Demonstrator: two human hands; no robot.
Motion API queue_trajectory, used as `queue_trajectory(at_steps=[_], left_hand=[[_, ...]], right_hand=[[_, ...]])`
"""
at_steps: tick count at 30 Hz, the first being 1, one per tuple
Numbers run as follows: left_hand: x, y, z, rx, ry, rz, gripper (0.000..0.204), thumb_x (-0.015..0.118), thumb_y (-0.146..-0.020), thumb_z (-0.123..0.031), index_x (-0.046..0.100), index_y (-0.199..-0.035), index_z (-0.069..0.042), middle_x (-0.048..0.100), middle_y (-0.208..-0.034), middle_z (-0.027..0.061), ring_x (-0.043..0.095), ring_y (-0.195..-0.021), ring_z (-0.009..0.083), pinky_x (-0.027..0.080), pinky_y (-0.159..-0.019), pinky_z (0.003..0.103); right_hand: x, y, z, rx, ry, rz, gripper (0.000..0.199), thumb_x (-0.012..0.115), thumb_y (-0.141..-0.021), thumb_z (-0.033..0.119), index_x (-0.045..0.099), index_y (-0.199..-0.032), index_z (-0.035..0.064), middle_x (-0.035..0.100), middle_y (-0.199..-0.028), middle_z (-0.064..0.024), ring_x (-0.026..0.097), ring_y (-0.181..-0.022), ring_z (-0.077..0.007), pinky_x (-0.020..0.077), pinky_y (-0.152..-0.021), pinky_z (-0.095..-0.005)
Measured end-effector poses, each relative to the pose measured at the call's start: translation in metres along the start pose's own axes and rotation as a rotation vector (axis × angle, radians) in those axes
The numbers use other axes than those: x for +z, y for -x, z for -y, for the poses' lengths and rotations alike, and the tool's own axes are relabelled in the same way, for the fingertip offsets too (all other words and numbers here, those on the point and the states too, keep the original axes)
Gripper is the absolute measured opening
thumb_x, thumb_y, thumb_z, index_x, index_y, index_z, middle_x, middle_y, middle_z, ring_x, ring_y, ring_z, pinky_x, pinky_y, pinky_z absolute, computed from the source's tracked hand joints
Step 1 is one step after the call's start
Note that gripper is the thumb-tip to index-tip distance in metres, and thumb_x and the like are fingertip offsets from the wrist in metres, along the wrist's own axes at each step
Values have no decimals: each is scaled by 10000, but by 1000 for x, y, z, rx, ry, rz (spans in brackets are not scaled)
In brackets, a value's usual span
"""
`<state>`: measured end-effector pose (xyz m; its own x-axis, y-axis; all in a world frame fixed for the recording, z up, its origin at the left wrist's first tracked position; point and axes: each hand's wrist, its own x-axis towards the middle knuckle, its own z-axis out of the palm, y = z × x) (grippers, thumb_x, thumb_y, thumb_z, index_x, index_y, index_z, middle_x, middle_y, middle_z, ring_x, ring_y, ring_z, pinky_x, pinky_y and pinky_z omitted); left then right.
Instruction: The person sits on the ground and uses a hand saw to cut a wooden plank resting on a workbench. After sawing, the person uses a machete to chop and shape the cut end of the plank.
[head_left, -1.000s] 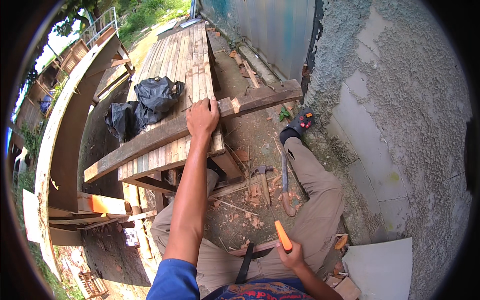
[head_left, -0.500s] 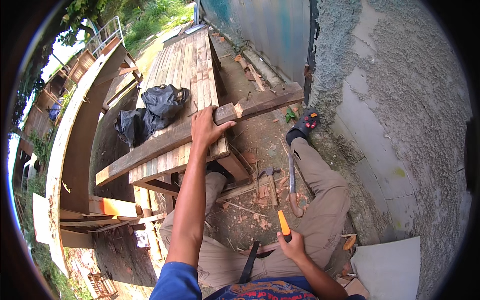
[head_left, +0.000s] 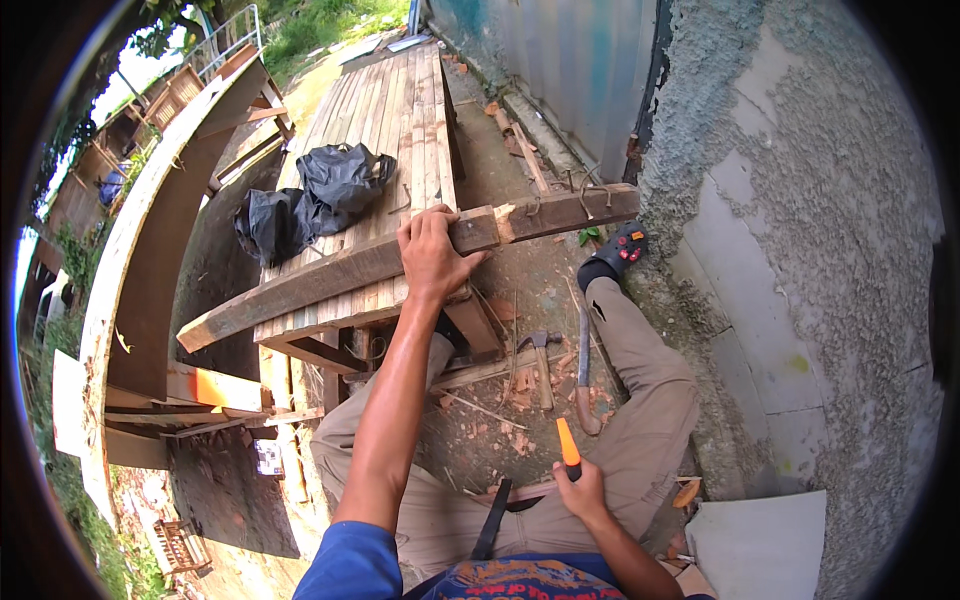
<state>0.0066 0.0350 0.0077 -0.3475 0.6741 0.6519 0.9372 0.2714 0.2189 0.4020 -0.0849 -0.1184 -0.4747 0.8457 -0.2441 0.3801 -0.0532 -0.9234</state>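
A long dark wooden beam point(head_left: 300, 288) lies slantwise across the near end of a slatted wooden bench point(head_left: 335, 112). My left hand point(head_left: 436, 258) grips it near the middle, fingers over its far side and thumb along the near side. Just right of that hand, the beam has a pale notch, and bent nails point(head_left: 588, 190) stick up near its right end. Low over my lap, my right hand point(head_left: 580, 490) is closed round an orange-and-black tool point(head_left: 567, 440). Its orange part points upward; the rest is hidden in my fist, so its kind cannot be told.
Between my legs, a claw hammer point(head_left: 543, 370) and a curved metal bar point(head_left: 584, 375) lie on the ground among wood chips. A crumpled black plastic bag point(head_left: 340, 188) rests on the bench. A rough wall point(head_left: 850, 250) stands at right, a large wooden frame point(head_left: 150, 260) at left.
The beam's right end has shifted a little right and its left end has tipped slightly upward, my left hand staying on it. The orange tool now looks shorter and more upright in my right hand.
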Motion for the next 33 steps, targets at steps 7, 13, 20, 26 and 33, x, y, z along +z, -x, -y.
queue_trajectory(at_steps=[7, 13, 20, 26, 33], left_hand=[[1, 14, -18, -107, 71, -35, 729, 936, -643, -434, 584, -1159, -56, 646, -1115, 88, 588, -1132, 265, 326, -1059, 434], [-4, 14, -21, -75, 56, -134, 512, 802, -833, -465, 611, -1066, -50, 672, -989, 72, 609, -1018, 276, 346, -1002, 434], [-18, -40, -11, -411, -6, 378, 442, 532, -1006, -461, 643, -1009, -33, 734, -910, 211, 689, -921, 434, 496, -858, 527], [-10, -32, -16, -376, -90, 327, 565, 425, -1023, -511, 799, -961, -92, 724, -843, 251, 701, -837, 455, 547, -811, 521], [-5, -30, -16, -295, -154, 198, 521, 466, -1008, -441, 784, -850, -60, 708, -748, 235, 693, -717, 426, 533, -775, 492]], right_hand=[[3, 1, -7, 1, -11, -17, 199, 718, -904, 174, 645, -840, 0, 608, -665, -61, 580, -634, -144, 465, -600, -335], [-2, 5, -20, 69, -111, -11, 193, 715, -913, 176, 665, -856, -1, 651, -674, -59, 636, -632, -140, 488, -594, -348], [-27, 77, -20, -156, -586, -16, 110, 531, -967, 25, 483, -875, 60, 484, -624, -19, 469, -513, -95, 400, -449, -256], [-54, 87, 34, -500, -557, 81, 143, 581, -892, 9, 534, -757, 17, 588, -640, -77, 576, -583, -159, 491, -601, -309], [7, -24, 76, -455, -597, 52, 170, 634, -911, 51, 573, -757, 13, 599, -662, -65, 567, -577, -159, 465, -564, -313]])
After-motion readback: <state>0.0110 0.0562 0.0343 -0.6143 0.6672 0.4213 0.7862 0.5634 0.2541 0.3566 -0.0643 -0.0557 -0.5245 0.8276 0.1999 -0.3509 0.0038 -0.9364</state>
